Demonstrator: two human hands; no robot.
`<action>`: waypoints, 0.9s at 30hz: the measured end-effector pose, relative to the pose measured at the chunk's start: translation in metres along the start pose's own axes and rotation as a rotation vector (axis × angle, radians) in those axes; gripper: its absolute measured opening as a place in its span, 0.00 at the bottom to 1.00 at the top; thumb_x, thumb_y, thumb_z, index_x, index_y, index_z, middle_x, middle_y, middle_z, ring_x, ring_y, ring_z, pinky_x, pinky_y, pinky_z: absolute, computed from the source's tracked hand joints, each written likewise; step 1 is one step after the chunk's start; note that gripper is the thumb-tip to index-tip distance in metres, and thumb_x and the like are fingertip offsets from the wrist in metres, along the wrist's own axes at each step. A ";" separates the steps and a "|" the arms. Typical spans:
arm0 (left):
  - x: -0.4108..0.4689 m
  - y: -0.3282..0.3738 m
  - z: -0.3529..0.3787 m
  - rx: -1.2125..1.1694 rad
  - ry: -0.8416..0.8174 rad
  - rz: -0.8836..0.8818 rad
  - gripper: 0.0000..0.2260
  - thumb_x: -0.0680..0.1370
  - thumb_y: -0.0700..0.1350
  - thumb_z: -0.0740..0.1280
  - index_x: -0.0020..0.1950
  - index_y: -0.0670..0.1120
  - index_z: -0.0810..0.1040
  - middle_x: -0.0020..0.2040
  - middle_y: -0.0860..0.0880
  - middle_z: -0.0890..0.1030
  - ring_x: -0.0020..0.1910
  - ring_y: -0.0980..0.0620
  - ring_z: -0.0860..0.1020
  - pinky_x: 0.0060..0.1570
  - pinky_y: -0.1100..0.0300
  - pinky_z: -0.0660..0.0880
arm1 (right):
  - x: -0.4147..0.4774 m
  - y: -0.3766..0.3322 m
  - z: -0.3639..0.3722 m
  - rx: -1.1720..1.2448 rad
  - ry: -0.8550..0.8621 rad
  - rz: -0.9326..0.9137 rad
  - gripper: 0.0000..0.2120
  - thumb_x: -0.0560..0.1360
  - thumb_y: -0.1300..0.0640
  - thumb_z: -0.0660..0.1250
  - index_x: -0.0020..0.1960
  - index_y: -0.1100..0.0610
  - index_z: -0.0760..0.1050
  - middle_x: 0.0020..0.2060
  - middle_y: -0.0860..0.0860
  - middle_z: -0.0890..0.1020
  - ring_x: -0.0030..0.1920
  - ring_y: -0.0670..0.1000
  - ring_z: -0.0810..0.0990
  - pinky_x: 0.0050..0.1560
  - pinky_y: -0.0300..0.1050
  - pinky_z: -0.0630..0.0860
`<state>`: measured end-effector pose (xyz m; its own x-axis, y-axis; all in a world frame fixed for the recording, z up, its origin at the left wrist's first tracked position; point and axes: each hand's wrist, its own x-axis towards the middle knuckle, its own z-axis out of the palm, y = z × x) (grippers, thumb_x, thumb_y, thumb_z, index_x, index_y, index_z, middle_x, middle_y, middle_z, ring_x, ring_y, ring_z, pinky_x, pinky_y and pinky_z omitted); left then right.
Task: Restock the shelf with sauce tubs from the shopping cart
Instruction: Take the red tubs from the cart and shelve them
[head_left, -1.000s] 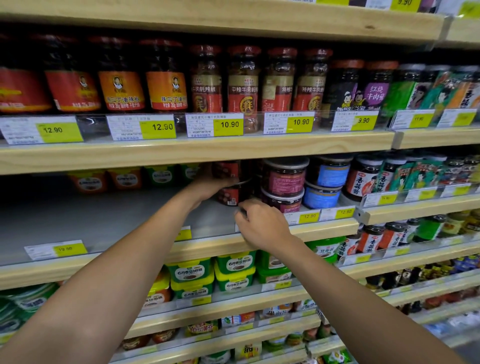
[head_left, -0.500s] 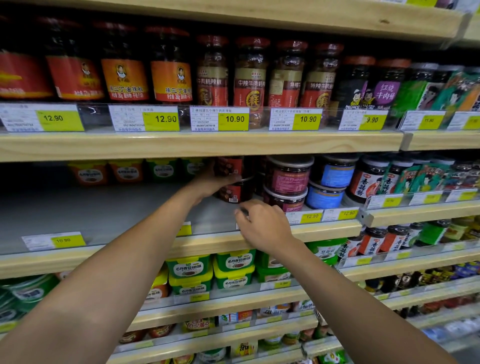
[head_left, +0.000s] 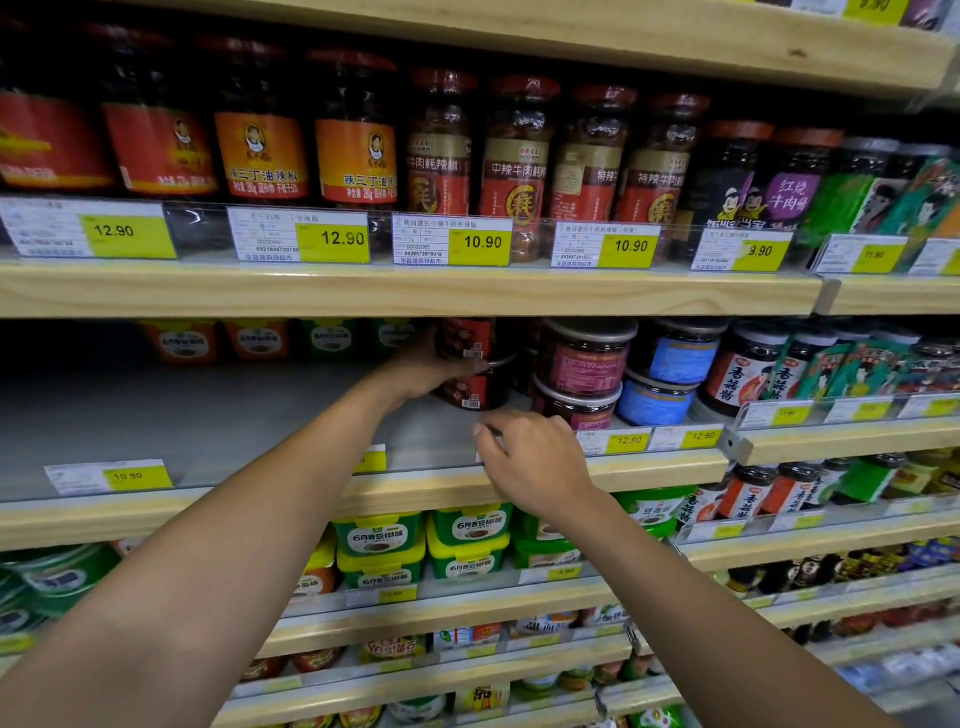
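Note:
Two dark sauce tubs with red labels are stacked on the grey middle shelf (head_left: 197, 421): an upper tub (head_left: 467, 338) and a lower tub (head_left: 475, 389). My left hand (head_left: 426, 366) reaches deep into the shelf and rests against the left side of this stack, thumb at the seam between the tubs. My right hand (head_left: 535, 457) is at the shelf's front edge, fingers curled on the clear price rail. Right of the stack stand two maroon-labelled tubs (head_left: 584, 364) and two blue-labelled tubs (head_left: 675, 374), also stacked. The shopping cart is out of view.
The shelf's left part is bare grey surface, with orange and green tubs (head_left: 260, 340) at the back. Tall jars (head_left: 514, 150) fill the shelf above, close over my left hand. Green and yellow tubs (head_left: 467, 540) sit on the shelf below. Yellow price tags line the edges.
Both hands keep nearly the same places. My left thumb has settled further onto the red-labelled stack. The view has tilted slightly upward.

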<state>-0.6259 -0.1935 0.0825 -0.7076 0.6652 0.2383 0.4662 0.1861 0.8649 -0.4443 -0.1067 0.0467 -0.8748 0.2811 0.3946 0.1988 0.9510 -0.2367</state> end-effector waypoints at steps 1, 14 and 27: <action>0.001 -0.001 0.000 -0.010 -0.008 -0.006 0.31 0.73 0.44 0.79 0.73 0.45 0.71 0.63 0.52 0.79 0.63 0.54 0.77 0.55 0.69 0.73 | 0.000 0.000 0.000 -0.005 -0.001 0.004 0.20 0.79 0.43 0.49 0.44 0.49 0.77 0.44 0.48 0.84 0.47 0.54 0.80 0.51 0.52 0.71; 0.001 0.001 0.004 -0.012 0.006 -0.026 0.30 0.74 0.41 0.78 0.73 0.44 0.70 0.64 0.50 0.78 0.60 0.55 0.76 0.43 0.80 0.70 | -0.002 0.001 0.001 -0.022 -0.015 -0.001 0.18 0.80 0.44 0.51 0.39 0.49 0.72 0.41 0.49 0.83 0.46 0.54 0.78 0.50 0.52 0.69; -0.056 0.015 -0.015 0.257 0.003 0.034 0.33 0.74 0.45 0.78 0.76 0.45 0.69 0.72 0.46 0.75 0.71 0.49 0.72 0.59 0.66 0.66 | -0.040 0.007 -0.015 0.157 0.150 -0.079 0.19 0.79 0.48 0.61 0.67 0.53 0.75 0.63 0.48 0.75 0.66 0.50 0.71 0.68 0.50 0.68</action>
<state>-0.5871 -0.2387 0.0890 -0.6905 0.6721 0.2673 0.6093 0.3414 0.7157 -0.4018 -0.1094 0.0427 -0.8073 0.2336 0.5419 0.0508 0.9424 -0.3305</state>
